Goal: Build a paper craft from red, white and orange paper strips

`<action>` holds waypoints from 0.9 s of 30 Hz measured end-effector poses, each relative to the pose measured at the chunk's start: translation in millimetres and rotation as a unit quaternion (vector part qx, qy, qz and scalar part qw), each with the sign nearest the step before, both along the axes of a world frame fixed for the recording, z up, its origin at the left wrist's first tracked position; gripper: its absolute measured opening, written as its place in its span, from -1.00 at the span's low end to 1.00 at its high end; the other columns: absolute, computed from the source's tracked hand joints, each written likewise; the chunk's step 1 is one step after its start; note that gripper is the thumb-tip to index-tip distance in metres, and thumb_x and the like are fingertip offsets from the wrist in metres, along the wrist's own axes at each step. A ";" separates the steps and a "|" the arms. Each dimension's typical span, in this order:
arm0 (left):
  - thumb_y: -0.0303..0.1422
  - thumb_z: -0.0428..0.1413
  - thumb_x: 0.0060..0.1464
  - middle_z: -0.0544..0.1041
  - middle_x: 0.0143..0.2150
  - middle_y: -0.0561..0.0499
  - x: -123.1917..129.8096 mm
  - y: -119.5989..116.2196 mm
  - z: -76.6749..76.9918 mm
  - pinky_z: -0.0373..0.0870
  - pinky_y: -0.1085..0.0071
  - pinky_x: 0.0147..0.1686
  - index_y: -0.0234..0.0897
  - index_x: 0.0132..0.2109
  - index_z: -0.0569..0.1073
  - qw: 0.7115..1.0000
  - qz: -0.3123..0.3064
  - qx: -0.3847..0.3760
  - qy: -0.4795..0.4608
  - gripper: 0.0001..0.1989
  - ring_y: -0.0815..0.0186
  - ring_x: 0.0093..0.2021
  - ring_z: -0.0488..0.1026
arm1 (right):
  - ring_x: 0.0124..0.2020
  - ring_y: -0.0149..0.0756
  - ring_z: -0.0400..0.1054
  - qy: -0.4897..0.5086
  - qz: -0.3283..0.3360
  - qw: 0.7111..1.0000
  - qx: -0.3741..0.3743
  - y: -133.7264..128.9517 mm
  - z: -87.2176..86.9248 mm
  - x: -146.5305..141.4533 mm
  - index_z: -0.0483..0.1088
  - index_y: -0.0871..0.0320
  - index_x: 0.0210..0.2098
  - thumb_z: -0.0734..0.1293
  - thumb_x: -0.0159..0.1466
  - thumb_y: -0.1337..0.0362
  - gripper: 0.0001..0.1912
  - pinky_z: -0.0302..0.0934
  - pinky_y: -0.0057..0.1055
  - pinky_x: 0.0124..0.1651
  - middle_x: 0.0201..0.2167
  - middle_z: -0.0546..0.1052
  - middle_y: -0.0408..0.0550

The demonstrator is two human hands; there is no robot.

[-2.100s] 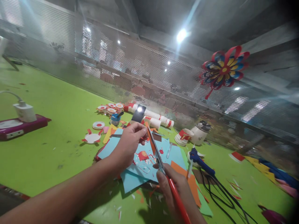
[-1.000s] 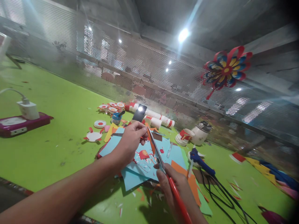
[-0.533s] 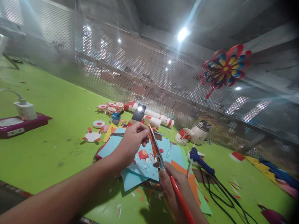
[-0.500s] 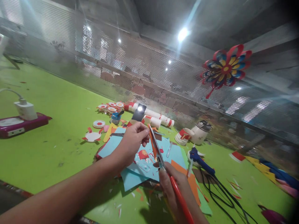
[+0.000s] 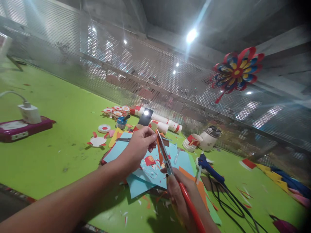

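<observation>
My left hand [image 5: 142, 144] is closed in a pinch over the paper pile, with an orange paper strip [image 5: 159, 152] at its fingertips. My right hand [image 5: 182, 191] grips red-handled scissors [image 5: 165, 155], their blades pointing up and away alongside the strip. How far the blades are apart is hard to make out. Beneath both hands lie light blue paper sheets [image 5: 139, 186], scattered with small scraps and a red piece [image 5: 150, 160] with a yellow pattern.
A blue glue gun [image 5: 211, 169] with a black cord lies at right. Behind stand a red-and-white paper cup [image 5: 191, 142], a white jug [image 5: 209, 137] and white-and-red tubes [image 5: 167, 122]. Paper discs [image 5: 97, 141] and a purple power strip [image 5: 26, 128] are on the left. A perforated screen [image 5: 145, 71] borders the green table.
The whole view has shifted slightly, so things appear a little further right. Both hands keep nearly the same pose, with the scissors beside the orange strip.
</observation>
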State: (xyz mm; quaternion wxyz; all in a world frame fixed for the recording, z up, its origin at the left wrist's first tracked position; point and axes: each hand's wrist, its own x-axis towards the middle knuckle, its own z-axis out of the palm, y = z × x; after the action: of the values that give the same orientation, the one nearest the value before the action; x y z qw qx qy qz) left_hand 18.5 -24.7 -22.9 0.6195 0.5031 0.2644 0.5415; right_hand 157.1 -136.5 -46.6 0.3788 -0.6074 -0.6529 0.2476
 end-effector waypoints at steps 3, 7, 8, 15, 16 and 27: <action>-0.48 0.05 0.08 0.31 -0.59 0.11 0.0 0.9 -1.7 0.08 0.48 -0.56 -0.31 -0.47 0.29 1.000 -0.009 0.020 0.010 -0.84 0.48 -0.59 0.19 | -0.61 -0.47 0.05 0.014 0.003 1.000 -0.007 -0.1 2.4 0.3 0.27 0.16 -0.40 0.09 0.30 -0.15 -0.50 -0.07 -0.49 -0.55 -0.65 0.18 -0.24; -0.47 0.05 0.08 0.30 -0.59 0.11 -1.2 0.5 -1.1 0.09 0.47 -0.53 -0.30 -0.47 0.28 0.999 -0.018 0.039 0.024 -0.83 0.47 -0.57 0.18 | -0.62 -0.47 0.03 0.024 -0.003 1.000 -0.005 -0.4 3.6 1.2 0.31 0.17 -0.32 0.10 0.29 -0.15 -0.51 -0.08 -0.49 -0.56 -0.65 0.16 -0.26; -0.47 0.05 0.08 0.30 -0.59 0.11 -1.8 0.4 -0.8 0.09 0.46 -0.53 -0.30 -0.47 0.28 0.999 -0.021 0.041 0.027 -0.83 0.47 -0.57 0.18 | -0.61 -0.47 0.03 0.020 -0.002 1.000 0.000 -0.4 3.7 1.7 0.31 0.17 -0.33 0.10 0.30 -0.14 -0.51 -0.09 -0.49 -0.55 -0.64 0.16 -0.25; -0.43 0.05 0.07 0.30 -0.58 0.11 -3.9 1.5 0.0 0.11 0.44 -0.50 -0.29 -0.44 0.28 0.997 -0.029 0.058 0.042 -0.86 0.44 -0.56 0.18 | -0.57 -0.45 0.05 -0.012 0.007 1.000 0.026 -0.2 3.0 5.1 0.18 0.13 -0.49 0.08 0.32 -0.11 -0.53 -0.06 -0.47 -0.52 -0.61 0.22 -0.21; -0.42 0.05 0.06 0.30 -0.57 0.10 -3.8 1.9 0.1 0.11 0.44 -0.50 -0.29 -0.45 0.28 0.997 -0.030 0.060 0.043 -0.86 0.44 -0.56 0.18 | -0.57 -0.45 0.06 -0.012 0.007 1.000 0.026 -0.3 2.9 5.1 0.18 0.13 -0.49 0.08 0.32 -0.11 -0.53 -0.06 -0.47 -0.52 -0.61 0.22 -0.21; -0.42 0.06 0.03 0.31 -0.57 0.10 -5.1 1.0 1.6 0.11 0.43 -0.48 -0.29 -0.46 0.29 0.997 -0.035 0.063 0.042 -0.86 0.43 -0.54 0.20 | -0.59 -0.48 0.00 0.023 0.010 1.000 0.011 -1.5 2.9 4.1 0.17 0.14 -0.50 0.10 0.31 -0.11 -0.53 -0.08 -0.49 -0.54 -0.60 0.16 -0.23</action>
State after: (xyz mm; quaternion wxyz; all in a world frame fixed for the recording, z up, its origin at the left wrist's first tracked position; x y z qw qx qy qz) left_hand 13.4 -23.7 -21.3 0.5931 0.5725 0.2376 0.5139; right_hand 161.3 -138.0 -43.8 0.3981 -0.5908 -0.6526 0.2581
